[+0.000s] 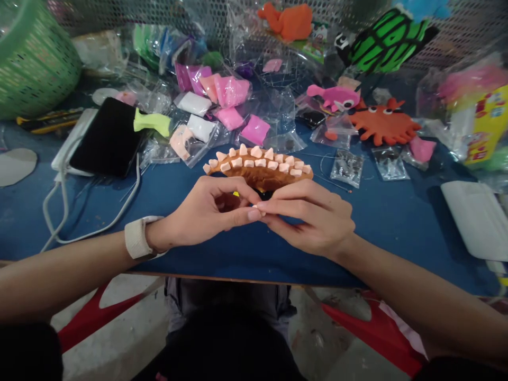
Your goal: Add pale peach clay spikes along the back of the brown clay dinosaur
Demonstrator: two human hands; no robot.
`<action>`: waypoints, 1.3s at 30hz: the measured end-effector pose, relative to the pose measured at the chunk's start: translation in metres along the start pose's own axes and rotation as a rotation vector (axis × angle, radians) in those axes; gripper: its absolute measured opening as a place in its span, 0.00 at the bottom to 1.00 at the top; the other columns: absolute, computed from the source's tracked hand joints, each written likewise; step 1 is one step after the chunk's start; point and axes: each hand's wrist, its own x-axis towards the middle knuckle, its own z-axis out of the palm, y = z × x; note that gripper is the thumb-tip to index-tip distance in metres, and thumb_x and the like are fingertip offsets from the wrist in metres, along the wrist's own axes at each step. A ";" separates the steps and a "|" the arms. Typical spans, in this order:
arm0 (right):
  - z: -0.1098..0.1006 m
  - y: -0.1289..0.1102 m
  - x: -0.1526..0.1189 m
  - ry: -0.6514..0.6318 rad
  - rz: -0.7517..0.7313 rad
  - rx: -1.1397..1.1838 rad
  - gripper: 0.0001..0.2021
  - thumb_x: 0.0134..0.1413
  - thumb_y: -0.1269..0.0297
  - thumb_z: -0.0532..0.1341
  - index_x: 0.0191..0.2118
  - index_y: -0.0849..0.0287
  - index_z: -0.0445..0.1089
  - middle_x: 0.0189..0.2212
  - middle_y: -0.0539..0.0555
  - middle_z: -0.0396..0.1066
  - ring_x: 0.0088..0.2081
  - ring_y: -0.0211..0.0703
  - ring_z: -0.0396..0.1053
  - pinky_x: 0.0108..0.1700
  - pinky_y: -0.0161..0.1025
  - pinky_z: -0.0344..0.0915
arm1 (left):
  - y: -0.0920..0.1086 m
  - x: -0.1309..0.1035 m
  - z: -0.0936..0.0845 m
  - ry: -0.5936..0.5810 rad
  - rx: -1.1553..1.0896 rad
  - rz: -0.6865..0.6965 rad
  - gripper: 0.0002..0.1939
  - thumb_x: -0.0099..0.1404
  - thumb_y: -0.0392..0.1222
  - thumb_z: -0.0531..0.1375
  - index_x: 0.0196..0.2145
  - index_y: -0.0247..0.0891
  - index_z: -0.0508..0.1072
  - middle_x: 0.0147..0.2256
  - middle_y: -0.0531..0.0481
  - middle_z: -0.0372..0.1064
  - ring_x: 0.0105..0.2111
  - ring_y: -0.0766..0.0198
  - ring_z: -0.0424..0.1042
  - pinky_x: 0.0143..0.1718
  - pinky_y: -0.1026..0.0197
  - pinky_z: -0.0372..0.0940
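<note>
My left hand (210,209) and my right hand (311,217) meet over the front of the blue table. Their fingertips pinch a small pale pink clay piece (260,210) between them; most of it is hidden by the fingers. Just behind the hands sits a brown clay figure (254,174) with rows of pale pink, pointed pieces (256,152) along its curved top. Its lower front is partly covered by my fingers, and a bit of black and yellow shows between them.
Bags of pink and white clay (230,92) lie behind the figure. A black phone (107,136) and white cable (138,174) are left, near a green basket (35,63). An orange crab (384,124), a green turtle (387,42) and a white device (474,219) are right.
</note>
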 end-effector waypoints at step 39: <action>-0.004 -0.002 0.000 -0.019 -0.023 -0.110 0.08 0.69 0.71 0.75 0.49 0.52 0.83 0.38 0.46 0.85 0.33 0.33 0.81 0.35 0.31 0.78 | 0.003 0.000 0.005 0.004 0.097 0.000 0.20 0.67 0.53 0.80 0.37 0.34 0.83 0.27 0.54 0.74 0.22 0.75 0.65 0.21 0.69 0.58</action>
